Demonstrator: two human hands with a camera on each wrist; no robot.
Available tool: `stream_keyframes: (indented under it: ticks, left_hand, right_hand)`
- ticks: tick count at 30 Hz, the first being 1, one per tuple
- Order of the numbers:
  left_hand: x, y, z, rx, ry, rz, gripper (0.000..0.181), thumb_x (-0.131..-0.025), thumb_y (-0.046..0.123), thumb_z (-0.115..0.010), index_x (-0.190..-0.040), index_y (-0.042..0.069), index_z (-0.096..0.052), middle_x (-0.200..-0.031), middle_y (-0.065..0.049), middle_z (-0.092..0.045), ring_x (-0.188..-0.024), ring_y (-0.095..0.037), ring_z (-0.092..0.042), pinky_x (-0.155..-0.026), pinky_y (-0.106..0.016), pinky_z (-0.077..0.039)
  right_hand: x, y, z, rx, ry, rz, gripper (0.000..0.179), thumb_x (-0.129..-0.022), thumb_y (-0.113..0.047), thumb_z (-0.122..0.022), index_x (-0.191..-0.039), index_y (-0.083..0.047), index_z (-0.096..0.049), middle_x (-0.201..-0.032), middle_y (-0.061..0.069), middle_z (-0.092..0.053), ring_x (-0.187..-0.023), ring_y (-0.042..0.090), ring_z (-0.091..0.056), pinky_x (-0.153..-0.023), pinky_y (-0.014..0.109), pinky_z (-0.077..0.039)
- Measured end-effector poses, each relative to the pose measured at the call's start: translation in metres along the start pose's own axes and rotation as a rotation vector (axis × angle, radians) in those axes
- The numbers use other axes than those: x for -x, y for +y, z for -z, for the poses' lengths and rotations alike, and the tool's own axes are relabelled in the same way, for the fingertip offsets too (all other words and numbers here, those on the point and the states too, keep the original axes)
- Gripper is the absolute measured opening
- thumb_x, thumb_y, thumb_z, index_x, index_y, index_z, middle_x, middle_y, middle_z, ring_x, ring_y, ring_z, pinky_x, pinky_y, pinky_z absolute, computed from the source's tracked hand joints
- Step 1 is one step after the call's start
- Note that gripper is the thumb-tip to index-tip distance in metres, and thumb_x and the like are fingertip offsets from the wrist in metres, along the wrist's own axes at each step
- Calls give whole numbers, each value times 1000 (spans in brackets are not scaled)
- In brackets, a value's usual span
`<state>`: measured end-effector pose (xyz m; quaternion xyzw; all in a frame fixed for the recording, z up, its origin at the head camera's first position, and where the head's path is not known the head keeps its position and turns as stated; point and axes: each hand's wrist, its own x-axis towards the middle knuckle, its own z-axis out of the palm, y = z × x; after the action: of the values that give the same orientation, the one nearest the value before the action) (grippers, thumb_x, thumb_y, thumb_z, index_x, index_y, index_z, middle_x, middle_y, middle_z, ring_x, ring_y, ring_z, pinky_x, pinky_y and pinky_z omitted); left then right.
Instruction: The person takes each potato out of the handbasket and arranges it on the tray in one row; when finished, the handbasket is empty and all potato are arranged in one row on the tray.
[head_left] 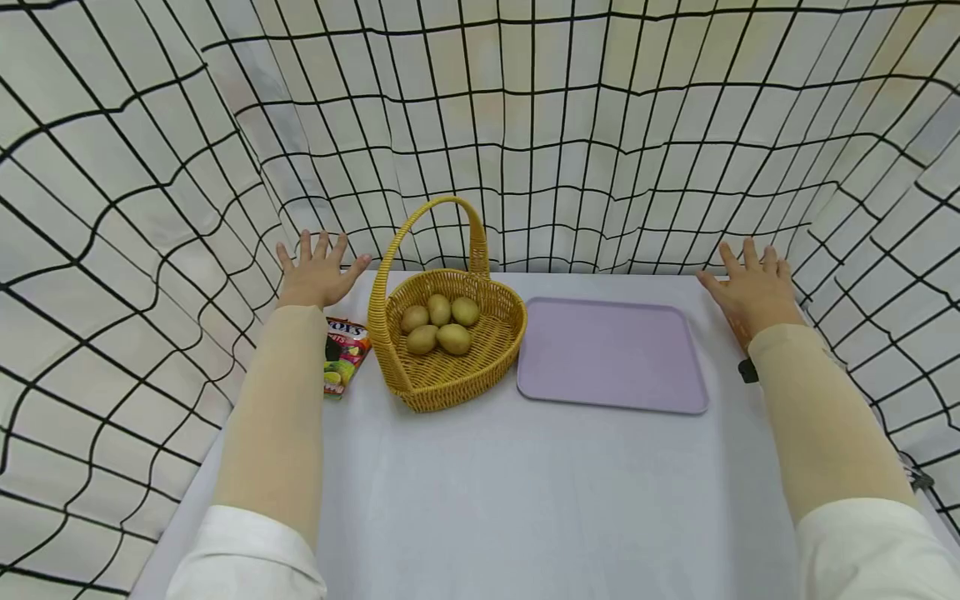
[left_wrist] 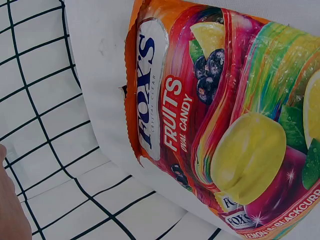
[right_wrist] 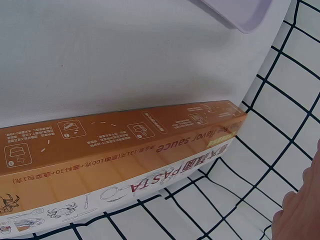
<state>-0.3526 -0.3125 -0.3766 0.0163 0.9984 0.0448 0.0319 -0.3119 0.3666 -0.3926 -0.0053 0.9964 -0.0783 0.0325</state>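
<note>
My left hand [head_left: 317, 273] is held with spread fingers above the back left of the table, holding nothing. Below it lies a bag of Fox's fruit candy [head_left: 346, 354], shown large in the left wrist view [left_wrist: 200, 110]. At the far right my right hand [head_left: 753, 287] is also spread and holds nothing. Under that arm lies a long orange and white pasta box [right_wrist: 125, 145], mostly hidden in the head view. Between the hands stand a yellow wicker basket [head_left: 491, 362] with several brownish-green oval fruits or potatoes [head_left: 438, 325], and a flat lilac tray [head_left: 611, 354].
Black wire grid [head_left: 555, 150] with white cloth behind it walls the back and both sides. A white cloth covers the table [head_left: 525, 500]. The basket's tall handle [head_left: 477, 242] rises well above its rim.
</note>
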Motion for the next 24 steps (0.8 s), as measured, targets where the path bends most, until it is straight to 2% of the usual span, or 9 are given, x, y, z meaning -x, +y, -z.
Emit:
stream_keyframes:
  ticks: [5,9,11,14,16,18,22,24]
  left_hand:
    - [-1,0,-5,-1,2,-5,108,-89,89,-1,-167,14,-2,-170,-26,4,-154,-43,26,-112,-71,31]
    - [-1,2,-5,7,4,-2,109,-90,88,-2,-167,11,-11,-169,-29,-4,-155,-45,21,-113,-72,28]
    - [1,3,-4,15,2,0,108,-92,86,-4,-166,9,-16,-168,-31,-9,-156,-48,15,-116,-73,24]
    - [3,2,-1,47,-33,-11,106,-95,83,-6,-164,5,-22,-166,-34,-15,-155,-54,3,-121,-74,10]
    - [5,1,1,112,-72,-21,103,-97,81,-7,-164,4,-22,-165,-35,-16,-154,-56,-4,-122,-75,-1]
    - [6,0,3,203,-131,-22,101,-97,80,-7,-164,5,-19,-166,-35,-11,-153,-57,-5,-122,-75,-6]
    - [6,0,7,369,-228,5,101,-96,81,-5,-166,10,-11,-169,-30,-4,-155,-54,0,-122,-76,-5]
    - [5,1,7,409,-259,8,102,-94,83,-5,-166,10,-11,-170,-27,-8,-156,-52,-3,-122,-74,-6]
  right_hand:
    - [-1,3,0,0,-15,-13,97,-98,-79,-10,-165,-12,7,-166,30,18,-149,61,16,-122,71,13]
    - [-2,5,2,-12,-11,-18,95,-98,-79,-9,-165,-14,7,-166,30,17,-149,60,17,-122,71,14]
    - [-3,5,2,-24,-8,-16,95,-98,-79,-9,-166,-14,6,-167,30,15,-150,59,18,-122,70,14]
    - [-3,3,3,-34,-12,-7,96,-98,-78,-10,-166,-12,3,-167,32,12,-150,59,17,-122,70,14]
    - [-4,2,2,-33,-15,1,96,-99,-78,-9,-166,-9,0,-166,34,9,-150,59,17,-122,70,14]
    - [-5,0,1,-28,-14,19,96,-100,-77,-9,-166,-6,-3,-166,36,6,-150,60,15,-122,71,11]
    - [-9,-4,-1,-2,-4,46,97,-100,-77,-8,-166,-6,-6,-165,38,-1,-150,61,7,-122,73,6]
    - [-11,-7,0,14,0,48,96,-100,-76,-9,-166,-7,-8,-164,38,-7,-150,62,-1,-122,74,0]
